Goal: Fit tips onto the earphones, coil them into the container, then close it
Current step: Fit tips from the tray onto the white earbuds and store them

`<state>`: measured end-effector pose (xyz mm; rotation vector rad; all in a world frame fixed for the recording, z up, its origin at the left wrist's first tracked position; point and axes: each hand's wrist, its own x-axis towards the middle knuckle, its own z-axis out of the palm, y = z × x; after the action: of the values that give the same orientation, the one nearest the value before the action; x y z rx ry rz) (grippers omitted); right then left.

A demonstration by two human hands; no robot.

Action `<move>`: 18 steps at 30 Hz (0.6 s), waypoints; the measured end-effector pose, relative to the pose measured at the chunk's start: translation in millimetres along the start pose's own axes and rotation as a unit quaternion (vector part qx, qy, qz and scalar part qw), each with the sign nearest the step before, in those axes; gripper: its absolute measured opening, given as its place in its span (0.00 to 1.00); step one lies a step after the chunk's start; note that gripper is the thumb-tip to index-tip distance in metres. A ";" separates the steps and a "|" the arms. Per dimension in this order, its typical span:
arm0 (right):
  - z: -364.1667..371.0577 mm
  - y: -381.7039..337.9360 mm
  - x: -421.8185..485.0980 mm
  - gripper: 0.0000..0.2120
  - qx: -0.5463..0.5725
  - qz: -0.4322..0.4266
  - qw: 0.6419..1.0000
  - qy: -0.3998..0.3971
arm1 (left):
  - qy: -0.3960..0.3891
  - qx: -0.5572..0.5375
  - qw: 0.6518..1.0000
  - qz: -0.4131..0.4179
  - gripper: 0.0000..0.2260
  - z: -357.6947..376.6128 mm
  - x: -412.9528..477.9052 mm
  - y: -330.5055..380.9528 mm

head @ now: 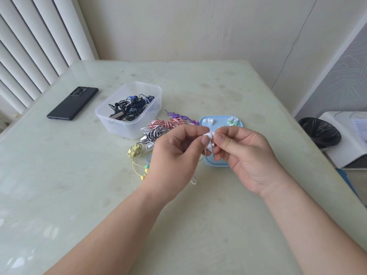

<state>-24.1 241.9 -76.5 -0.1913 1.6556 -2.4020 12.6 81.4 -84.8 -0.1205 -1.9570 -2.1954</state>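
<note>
Early stage: my L hand [178,149] and R hand [246,155] pinch white earbud [209,135], fitting tip. Colored sets [168,124] wait at 10 o'clock, outside container [127,127]; lid [202,124] off.

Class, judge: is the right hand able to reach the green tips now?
Likely yes: the green tips lie uncovered on the lid just beyond the right hand, though it pinches a white earbud.

Pale green table [59,175]: black phone [72,103] far left; clear container [127,126] mid; yellow earphones [135,151], pink-white earphones [168,123], purple earphones [178,116] just beside container; blue lid [220,124] right.
</note>
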 end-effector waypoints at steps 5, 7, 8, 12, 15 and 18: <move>2.8 4.5 -0.8 0.03 -0.016 -0.012 1.000 -0.007 | 0.006 -0.007 1.000 0.005 0.04 2.0 -0.9 -0.1; 4.5 6.0 -2.0 0.03 -0.017 -0.021 1.000 -0.001 | 0.009 -0.010 1.000 0.003 0.04 2.4 -0.7 -0.3; 4.4 6.5 -2.1 0.04 -0.020 -0.027 0.999 0.003 | 0.010 -0.012 1.000 0.002 0.04 2.4 -0.6 -0.2; 0.8 6.1 -1.1 0.04 -0.051 -0.059 0.997 0.023 | 0.013 -0.015 1.000 -0.002 0.04 2.5 -0.5 1.3; -1.4 4.0 -0.3 0.09 -0.074 -0.080 0.993 0.044 | 0.019 -0.014 1.000 -0.012 0.04 2.5 0.8 1.1; -0.8 2.6 -1.0 0.10 -0.061 -0.084 0.993 0.047 | 0.029 -0.012 0.999 -0.021 0.04 3.0 0.9 1.9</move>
<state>-23.0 242.0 -79.2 -0.2522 1.9018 -2.4650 11.9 84.2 -82.4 -0.0179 -1.9197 -2.2238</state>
